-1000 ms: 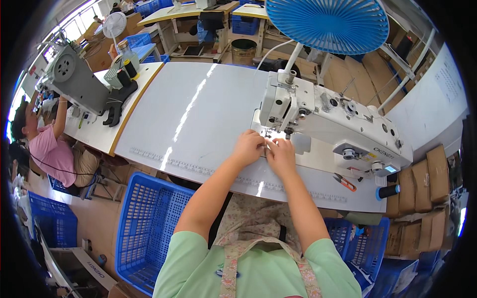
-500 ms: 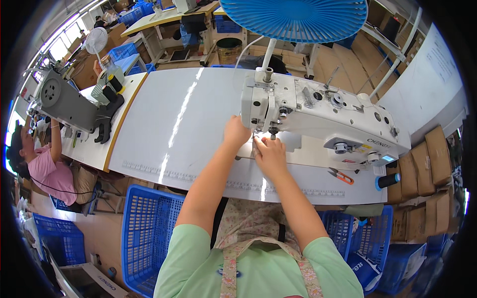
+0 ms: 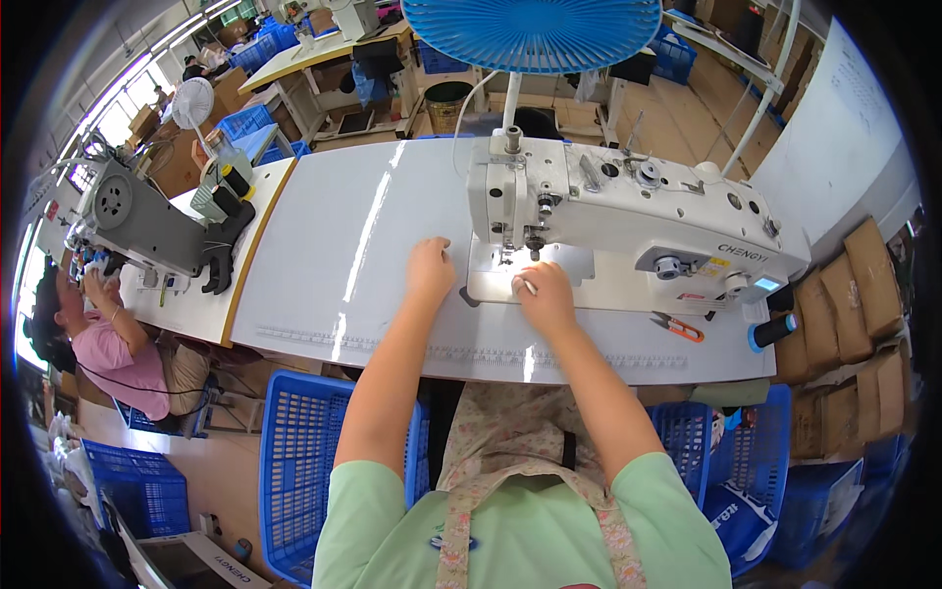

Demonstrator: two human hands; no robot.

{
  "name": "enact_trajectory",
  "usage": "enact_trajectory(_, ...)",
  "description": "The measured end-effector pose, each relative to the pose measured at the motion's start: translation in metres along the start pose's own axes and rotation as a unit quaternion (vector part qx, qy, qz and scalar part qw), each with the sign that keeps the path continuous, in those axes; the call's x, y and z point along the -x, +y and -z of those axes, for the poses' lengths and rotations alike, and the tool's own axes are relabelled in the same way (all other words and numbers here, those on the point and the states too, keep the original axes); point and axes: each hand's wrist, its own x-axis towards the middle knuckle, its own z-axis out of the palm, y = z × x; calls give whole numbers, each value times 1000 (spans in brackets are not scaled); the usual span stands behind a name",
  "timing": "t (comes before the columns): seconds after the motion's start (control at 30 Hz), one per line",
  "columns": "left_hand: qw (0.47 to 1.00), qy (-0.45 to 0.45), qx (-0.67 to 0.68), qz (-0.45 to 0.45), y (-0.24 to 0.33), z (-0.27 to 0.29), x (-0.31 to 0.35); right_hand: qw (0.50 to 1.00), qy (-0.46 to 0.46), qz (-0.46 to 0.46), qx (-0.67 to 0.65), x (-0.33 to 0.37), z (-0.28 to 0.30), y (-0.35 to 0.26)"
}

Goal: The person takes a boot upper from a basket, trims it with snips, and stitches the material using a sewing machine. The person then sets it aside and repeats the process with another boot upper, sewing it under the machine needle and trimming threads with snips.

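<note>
A white sewing machine (image 3: 628, 206) stands on the pale grey table (image 3: 324, 245). Left of its needle area, my left hand (image 3: 432, 267) hovers over or rests on the tabletop with its fingers curled; what they hold, if anything, is hidden. Just in front of the needle plate (image 3: 569, 263), my right hand (image 3: 546, 297) is closed, thumb and fingers drawn together. A small whitish bit shows at its fingertips, too small to name. Orange-handled thread snips (image 3: 679, 327) lie to the right of that hand, below the machine's arm.
A black thread spool (image 3: 772, 332) sits at the table's right end. Blue plastic baskets (image 3: 294, 471) stand below the front edge. A blue round fan-like cover (image 3: 535, 34) overhangs the back. At left, a co-worker (image 3: 123, 358) sits by a grey sewing machine (image 3: 147, 216).
My left hand has moved left, away from the needle. My right hand has drawn back slightly toward me, its fingers now curled in. The co-worker's hands have come up nearer the head.
</note>
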Motion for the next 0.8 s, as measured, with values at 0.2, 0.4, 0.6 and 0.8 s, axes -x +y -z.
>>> enact_trajectory(0.2, 991, -8, 40, -125, 5, 25, 61, 997, -46, -38, -57, 12, 10, 2)
enact_trajectory(0.4, 978, -7, 114, -172, 23, 29, 100, 984, -137, 110, 3, 85, 67, -40)
enact_trajectory(0.6, 981, -9, 149, -128, 25, 33, 114, 964, -248, -7, -99, 119, 112, -61)
enact_trajectory(0.8, 984, 0, 140, -113, 29, 16, 131, 988, -57, -74, -121, 83, 92, -25)
